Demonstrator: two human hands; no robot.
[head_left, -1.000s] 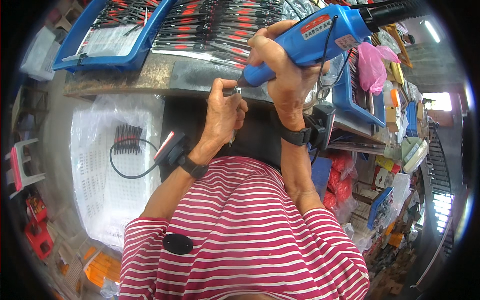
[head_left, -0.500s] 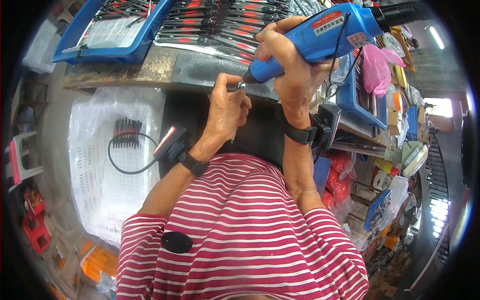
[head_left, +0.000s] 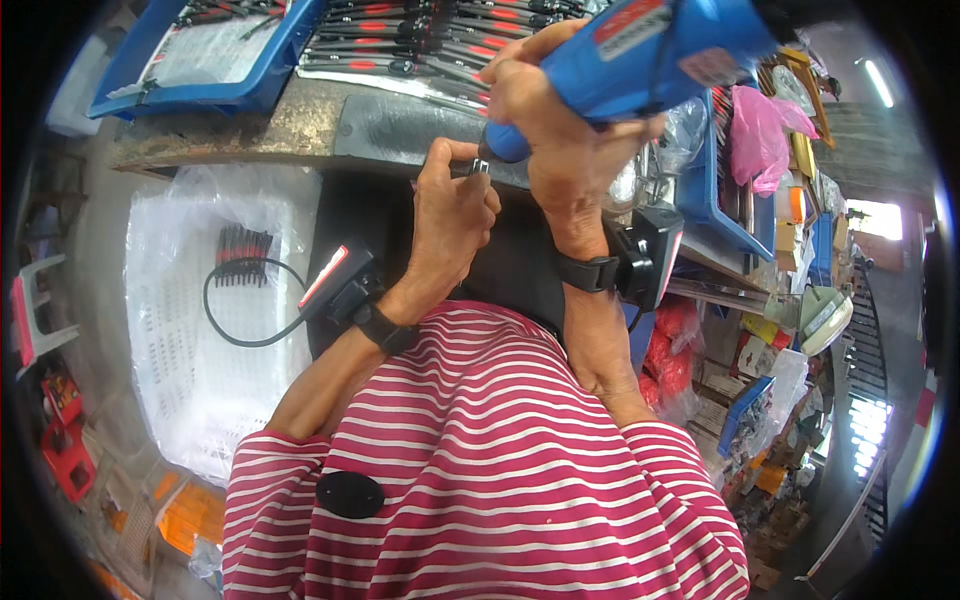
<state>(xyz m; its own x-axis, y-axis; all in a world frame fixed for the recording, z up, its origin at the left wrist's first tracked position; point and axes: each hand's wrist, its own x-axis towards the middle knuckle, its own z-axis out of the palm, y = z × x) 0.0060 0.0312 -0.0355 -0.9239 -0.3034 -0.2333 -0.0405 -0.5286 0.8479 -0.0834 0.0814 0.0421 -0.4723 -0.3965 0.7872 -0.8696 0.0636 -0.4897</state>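
Note:
My right hand (head_left: 570, 145) is wrapped round a blue electric screwdriver (head_left: 655, 65), whose body slants from upper right down to its nose. Closed in a fist, my left hand (head_left: 450, 220) grips a slim tool, its kind unclear, with a shiny metal end (head_left: 480, 167) poking up between thumb and fingers. The screwdriver's nose meets this metal end or stops just short of it; the exact contact is too small to tell. Both hands are just in front of the bench edge, near a dark pad (head_left: 400, 130). The rest of the held piece is hidden by my left hand.
Rows of black-and-red slim tools (head_left: 370, 45) lie on the bench (head_left: 240, 135). A blue tray (head_left: 200, 100) holds more at left. Below it, a plastic-lined white basket (head_left: 190, 370) contains a small bundle of tools (head_left: 243, 255). Another blue tray (head_left: 715, 215) and a pink bag (head_left: 760, 140) are at right.
My right hand and the screwdriver have shifted left, and the tool's rear now looks blurred. My left hand still holds the piece in nearly the same place. The whole view has shifted slightly.

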